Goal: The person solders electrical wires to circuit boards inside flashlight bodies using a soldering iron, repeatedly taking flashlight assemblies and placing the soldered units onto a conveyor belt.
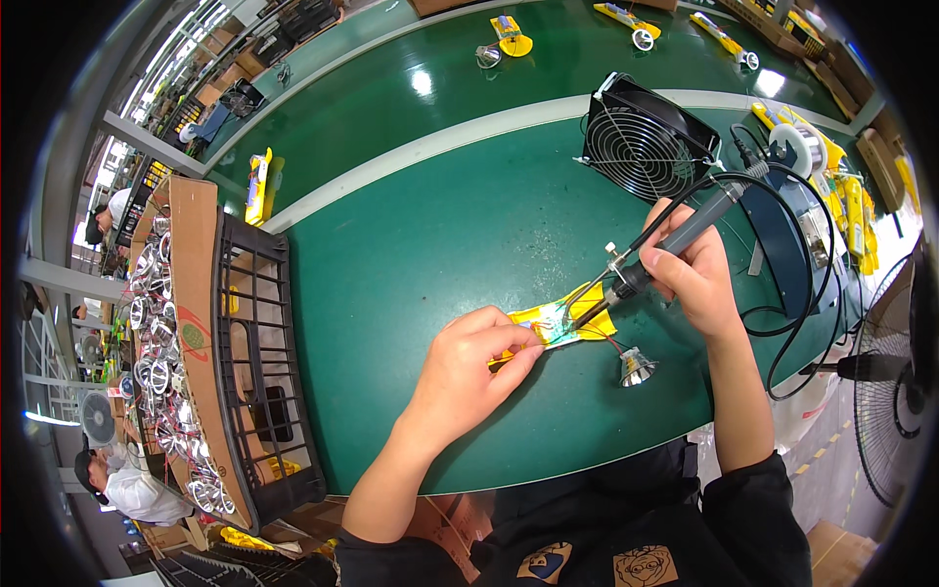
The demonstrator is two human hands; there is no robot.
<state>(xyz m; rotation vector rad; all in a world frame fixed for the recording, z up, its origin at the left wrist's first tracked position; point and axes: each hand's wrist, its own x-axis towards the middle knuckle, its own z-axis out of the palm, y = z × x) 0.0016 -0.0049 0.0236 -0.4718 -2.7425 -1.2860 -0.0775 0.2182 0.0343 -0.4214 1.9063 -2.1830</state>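
Note:
My right hand is closed around the grey handle of a soldering iron, which slants down to the left. A thin feed tube with a clamp runs along the iron. Its tip meets a small circuit board lying on a yellow plastic casing. My left hand pinches at the board's left edge; what sits between thumb and forefinger is hidden. Thin wires link the board to a silvery lamp reflector, which lies on the green table below the casing.
A black fan stands beyond the board. At right are a blue soldering station, a solder spool and looping cables. Left, a black crate adjoins a carton of reflectors. Yellow lamp units lie on the far green belt.

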